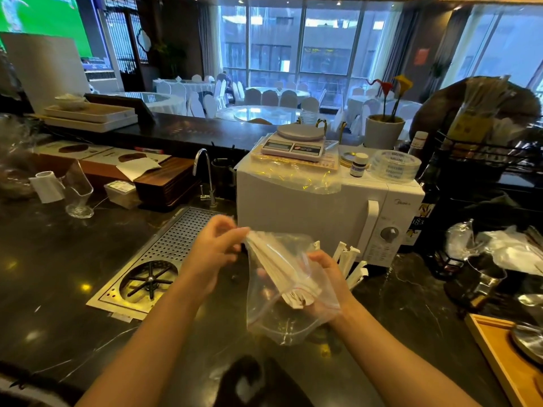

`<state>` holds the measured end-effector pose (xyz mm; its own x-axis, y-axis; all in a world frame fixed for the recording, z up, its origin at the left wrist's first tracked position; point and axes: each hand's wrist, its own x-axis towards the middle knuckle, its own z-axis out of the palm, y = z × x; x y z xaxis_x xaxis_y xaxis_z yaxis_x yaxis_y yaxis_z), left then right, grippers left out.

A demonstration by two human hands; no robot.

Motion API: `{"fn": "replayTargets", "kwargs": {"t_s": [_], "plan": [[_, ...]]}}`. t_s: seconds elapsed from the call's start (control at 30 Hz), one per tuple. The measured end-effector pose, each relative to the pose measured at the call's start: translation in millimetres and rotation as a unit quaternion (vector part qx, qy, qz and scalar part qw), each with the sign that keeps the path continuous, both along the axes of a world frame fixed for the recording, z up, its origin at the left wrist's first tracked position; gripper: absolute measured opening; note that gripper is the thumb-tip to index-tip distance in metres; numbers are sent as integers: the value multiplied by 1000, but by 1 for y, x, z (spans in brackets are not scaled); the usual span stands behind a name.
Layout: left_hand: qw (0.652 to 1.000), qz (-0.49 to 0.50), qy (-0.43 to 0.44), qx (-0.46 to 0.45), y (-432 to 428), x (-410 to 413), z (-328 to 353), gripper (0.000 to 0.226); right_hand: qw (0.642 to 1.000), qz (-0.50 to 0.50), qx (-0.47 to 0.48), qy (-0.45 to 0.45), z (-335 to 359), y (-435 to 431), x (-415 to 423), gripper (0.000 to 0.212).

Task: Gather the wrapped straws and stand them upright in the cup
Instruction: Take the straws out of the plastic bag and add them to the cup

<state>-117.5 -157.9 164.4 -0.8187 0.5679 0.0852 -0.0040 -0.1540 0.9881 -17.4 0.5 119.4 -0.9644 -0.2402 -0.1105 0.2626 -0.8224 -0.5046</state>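
A bundle of white paper-wrapped straws (pixel 279 268) lies slanted inside a clear zip bag (pixel 282 324), held above the dark counter. My left hand (pixel 214 254) pinches the bag's upper end, at the top of the bundle. My right hand (pixel 329 280) grips the bag around the bundle's lower end. More wrapped straws (pixel 349 259) stand upright just behind my right hand, in front of the microwave; whatever holds them is hidden by my hand and the bag.
A white microwave (pixel 323 207) with a kitchen scale on top stands behind my hands. A perforated drain tray with a rinser (pixel 152 277) and a tap lie to the left. A glass (pixel 78 192) sits far left. A metal jug and wooden tray are at the right.
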Motion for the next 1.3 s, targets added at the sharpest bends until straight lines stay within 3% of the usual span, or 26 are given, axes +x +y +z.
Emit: {"fn": "replayTargets", "kwargs": {"t_s": [0.07,0.17,0.23,0.33,0.5,0.73,0.9,1.13,1.3], "plan": [[995,31,-83,-49,-1,-3,-15,18,999,-29,31,1,5,2,-7,102],[980,-88,-153,-89,16,4,-22,58,996,-44,72,6,23,6,-6,75],[970,-144,-185,-66,32,8,-12,53,994,-60,88,-1,36,11,-5,58],[973,-168,-142,-65,60,5,10,27,976,-107,182,-44,48,33,-10,37],[977,-187,-62,-82,104,-6,32,40,939,-171,297,-32,72,71,-15,28],[970,-224,38,-87,146,-16,33,56,845,-243,476,-6,76,97,-13,44],[964,-241,64,-95,155,-18,12,56,812,-262,522,-6,55,100,-6,42],[951,-259,110,-127,164,-20,-7,48,803,-291,519,-31,29,102,-5,40],[941,-259,148,-163,168,-27,-13,34,808,-287,514,-33,20,109,-5,54]]}}
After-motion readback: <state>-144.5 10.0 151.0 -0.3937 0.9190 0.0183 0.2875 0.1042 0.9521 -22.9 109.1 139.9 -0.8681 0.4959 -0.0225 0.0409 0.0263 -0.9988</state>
